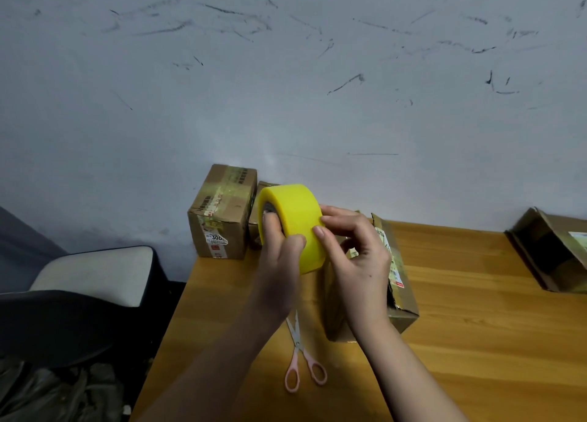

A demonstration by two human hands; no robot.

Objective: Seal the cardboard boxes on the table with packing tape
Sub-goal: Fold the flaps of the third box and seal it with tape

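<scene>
Count, head view. Cardboard boxes: four visible. One taped box (222,212) at the table's far left corner; a second box (259,212) just behind the tape roll, mostly hidden; a third box (394,272) under the hands; a fourth, open box (552,250) at the right edge, cut off by the frame. Tape rolls: one, yellow (295,224). Scissors: one pair, pink-handled (303,355). Hands: two, left hand (279,256) and right hand (359,256). Tables: one (476,342). Chairs: one (82,291).

Wooden table (476,342) bears cardboard boxes (222,212) and scissors (301,355).
</scene>
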